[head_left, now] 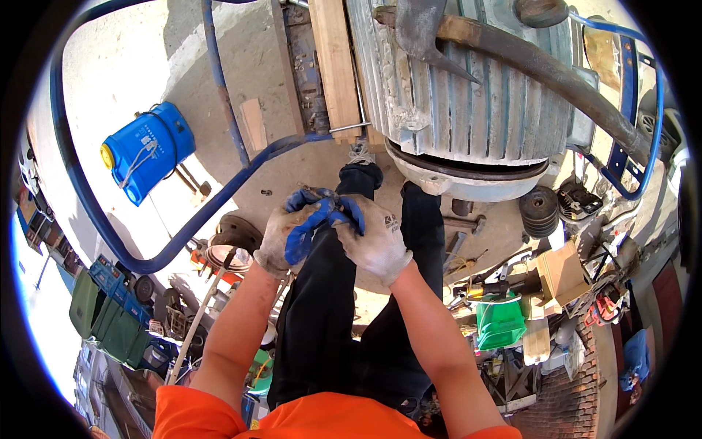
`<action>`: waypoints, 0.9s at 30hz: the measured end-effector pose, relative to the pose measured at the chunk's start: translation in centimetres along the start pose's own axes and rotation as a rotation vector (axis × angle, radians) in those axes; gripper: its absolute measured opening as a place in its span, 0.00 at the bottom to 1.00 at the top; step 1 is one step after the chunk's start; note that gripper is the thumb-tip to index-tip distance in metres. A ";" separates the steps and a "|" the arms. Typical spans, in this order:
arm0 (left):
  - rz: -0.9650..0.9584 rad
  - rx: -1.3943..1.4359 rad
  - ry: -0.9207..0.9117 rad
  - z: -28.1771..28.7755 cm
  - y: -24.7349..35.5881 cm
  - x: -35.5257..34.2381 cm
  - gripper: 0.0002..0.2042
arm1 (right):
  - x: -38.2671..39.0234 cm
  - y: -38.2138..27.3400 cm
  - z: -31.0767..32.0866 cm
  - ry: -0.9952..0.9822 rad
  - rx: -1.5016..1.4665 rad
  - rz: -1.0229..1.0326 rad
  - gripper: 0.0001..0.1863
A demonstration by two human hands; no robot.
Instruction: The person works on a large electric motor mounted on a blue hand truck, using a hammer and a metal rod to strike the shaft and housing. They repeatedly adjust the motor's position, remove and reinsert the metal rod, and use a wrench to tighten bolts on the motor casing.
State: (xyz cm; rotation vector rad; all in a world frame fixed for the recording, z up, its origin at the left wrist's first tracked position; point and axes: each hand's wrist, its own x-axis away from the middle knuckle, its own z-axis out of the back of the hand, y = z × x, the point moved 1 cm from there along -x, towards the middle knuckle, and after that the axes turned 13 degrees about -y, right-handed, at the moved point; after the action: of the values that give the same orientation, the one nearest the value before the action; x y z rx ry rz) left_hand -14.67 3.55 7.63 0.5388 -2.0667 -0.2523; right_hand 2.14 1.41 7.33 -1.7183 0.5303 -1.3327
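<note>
My left hand [291, 230] and my right hand [369, 238], both in grey gloves with blue palms, meet above my dark trouser legs, fingers curled together around something small and dark that they mostly hide. Just beyond them, at upper right, sits a large finned metal motor housing [468, 121] with a separated round end plate [453, 179] along its near edge. A long dark bar [548, 80] and a pointed metal piece [428, 40] lie across its top.
A blue tubular frame [168, 249] curves around the left, near a blue tank [150, 150]. Wooden boards [333, 69] run beside the housing. Stacked pulleys [539, 212], a hammer [464, 223], a cardboard box [559, 282], a green basket [499, 322] and assorted tools crowd the floor.
</note>
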 end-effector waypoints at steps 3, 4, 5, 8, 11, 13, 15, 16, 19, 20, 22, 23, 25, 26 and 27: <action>0.091 0.040 0.036 -0.2 1.7 0.3 0.11 | 0.5 -0.9 0.3 -0.182 -0.412 -0.348 0.10; 0.062 -0.049 0.018 0.2 1.8 0.5 0.12 | 0.7 -1.1 0.2 -0.178 -0.525 -0.338 0.09; 0.048 -0.052 -0.009 1.0 1.8 0.7 0.13 | 1.1 -1.2 0.1 -0.170 -0.641 -0.325 0.09; 0.057 -0.144 -0.099 0.2 2.9 0.6 0.22 | 3.1 -1.1 -0.5 -0.063 -0.991 -0.259 0.10; 0.059 -0.286 0.015 -0.5 3.8 0.9 0.23 | 6.7 -0.5 -0.7 0.115 -1.170 -0.191 0.12; 0.105 -0.435 -0.005 -1.1 4.5 0.9 0.23 | 9.6 0.4 -0.7 0.246 -1.204 -0.172 0.12; 0.131 -0.558 -0.105 -2.6 4.5 0.6 0.21 | 13.3 1.9 -0.4 0.445 -1.229 -0.119 0.12; 0.172 -0.675 -0.159 -3.6 4.3 0.2 0.20 | 15.5 2.5 -0.2 0.607 -1.231 -0.119 0.12; 0.277 -0.840 -0.318 -6.8 3.0 -1.1 0.17 | 23.0 6.5 -1.5 1.005 -1.200 -0.138 0.13; 0.287 -0.914 -0.382 -7.4 2.5 -1.3 0.17 | 25.2 7.8 -2.6 1.098 -1.201 -0.161 0.14; 0.301 -1.104 -0.553 -9.3 0.3 -2.1 0.18 | 29.3 10.8 -6.3 1.301 -1.305 -0.195 0.14; 0.332 -1.166 -0.624 -10.2 -1.0 -2.5 0.18 | 30.9 12.0 -8.8 1.371 -1.288 -0.300 0.14; 0.449 -1.240 -0.625 -11.9 -4.0 -3.0 0.18 | 32.9 14.7 -15.3 1.430 -1.388 -0.321 0.14; 0.307 -1.383 -0.892 -11.6 -5.6 -3.2 0.17 | 33.3 15.3 -18.4 1.481 -1.468 -0.350 0.13; 0.437 -1.301 -0.803 -11.0 -7.4 -3.4 0.17 | 33.1 16.7 -22.4 1.544 -1.498 -0.344 0.13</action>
State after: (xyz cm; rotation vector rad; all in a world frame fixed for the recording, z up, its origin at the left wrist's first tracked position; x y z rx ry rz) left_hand -1.74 -1.02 8.03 -0.9242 -2.1129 -1.5627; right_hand -4.65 -41.02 12.75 -1.2434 2.6833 -2.7311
